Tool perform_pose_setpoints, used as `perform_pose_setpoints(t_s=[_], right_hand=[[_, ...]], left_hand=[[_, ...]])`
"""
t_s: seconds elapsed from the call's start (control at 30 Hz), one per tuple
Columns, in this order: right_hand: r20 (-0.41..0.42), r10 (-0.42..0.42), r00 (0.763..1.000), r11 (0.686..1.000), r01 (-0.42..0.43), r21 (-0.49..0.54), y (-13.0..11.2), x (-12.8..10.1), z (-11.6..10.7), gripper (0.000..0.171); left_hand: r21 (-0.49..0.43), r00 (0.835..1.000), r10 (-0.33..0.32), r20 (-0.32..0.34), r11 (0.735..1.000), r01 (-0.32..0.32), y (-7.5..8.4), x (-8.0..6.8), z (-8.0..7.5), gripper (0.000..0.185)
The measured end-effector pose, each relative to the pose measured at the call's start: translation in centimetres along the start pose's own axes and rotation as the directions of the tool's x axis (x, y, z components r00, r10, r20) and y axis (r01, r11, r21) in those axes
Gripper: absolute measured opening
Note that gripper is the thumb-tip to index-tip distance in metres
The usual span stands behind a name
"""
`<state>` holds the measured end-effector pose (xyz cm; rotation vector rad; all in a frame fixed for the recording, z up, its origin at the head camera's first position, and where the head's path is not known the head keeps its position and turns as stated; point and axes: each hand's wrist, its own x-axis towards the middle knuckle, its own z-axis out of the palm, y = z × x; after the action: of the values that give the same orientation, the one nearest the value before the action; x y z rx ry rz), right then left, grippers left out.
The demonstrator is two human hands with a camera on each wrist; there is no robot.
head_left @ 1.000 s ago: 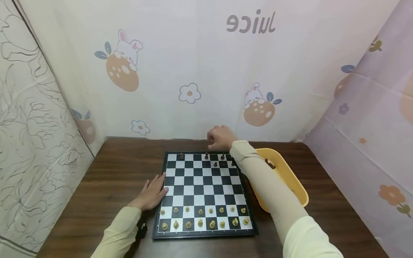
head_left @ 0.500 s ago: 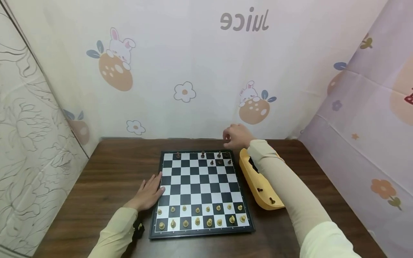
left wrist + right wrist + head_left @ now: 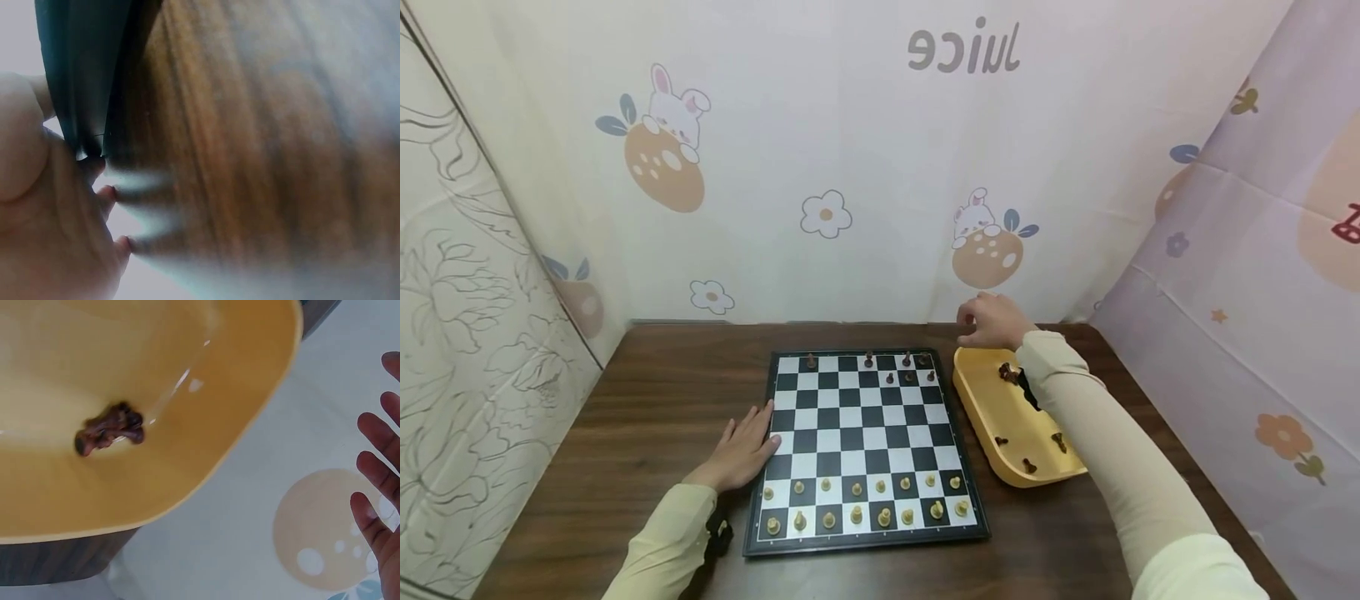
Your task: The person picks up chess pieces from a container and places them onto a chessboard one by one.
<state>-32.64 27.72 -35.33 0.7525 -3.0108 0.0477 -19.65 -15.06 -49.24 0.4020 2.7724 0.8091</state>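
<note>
The right hand [image 3: 992,321] has swung away from the far edge of the chessboard [image 3: 861,450] and now hangs above the far left corner of the yellow tray [image 3: 981,417], which sits just beside the board's right edge. Half a second ago that hand was over the board's far right corner, so I take it a dark piece has just been set down and another is being fetched. In the wrist view its fingers [image 3: 375,487] are straight and spread with nothing between them (the head view alone would have left me guessing). The dark pieces in the tray [image 3: 1009,372] lie loose, a clump at the far end and a few near the near rim; seven more stand on the board's two far rows [image 3: 907,369], while the pale pieces [image 3: 865,504] fill the two near rows. The left hand [image 3: 741,450] lies flat on the table [image 3: 647,417], fingers straight and together, tips touching the board's left edge, as before. There is open wood to the left and near side; the far wall and right curtain close in tightly around the tray.
</note>
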Motion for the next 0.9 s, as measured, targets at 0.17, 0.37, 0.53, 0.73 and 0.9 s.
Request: perform_pose_setpoints(t_s=[0.17,0.37,0.53,0.73,0.9], right_hand=[[-0.012,-0.012,1.0,1.0,0.012,0.015,1.4,-1.5,0.2,0.025],[0.001,0.033,0.999,0.999,-0.033,0.031,2.5,-3.1,0.1,0.025],[-0.014,0.026,1.0,0.999,-0.025,0.036,3.3,-4.2,0.1,0.021],[-0.017,0.006,1.0,1.0,-0.006,0.019,4.4,-5.2,0.6,0.017],[-0.012,0.024,1.0,1.0,-0.024,0.004,5.1,-5.6,1.3,0.02]], left_hand=[[-0.008,1.0,0.001,-0.004,1.0,-0.001,0.0,0.1,0.2,0.064],[-0.006,1.0,0.002,-0.008,1.0,-0.002,0.0,0.1,0.3,0.064],[0.007,1.0,0.002,-0.008,1.0,-0.002,-0.1,0.1,0.2,0.064],[0.008,1.0,0.008,-0.008,1.0,-0.008,-0.1,0.1,0.2,0.063],[0.002,1.0,0.007,-0.005,1.0,-0.007,0.0,0.1,0.2,0.063]])
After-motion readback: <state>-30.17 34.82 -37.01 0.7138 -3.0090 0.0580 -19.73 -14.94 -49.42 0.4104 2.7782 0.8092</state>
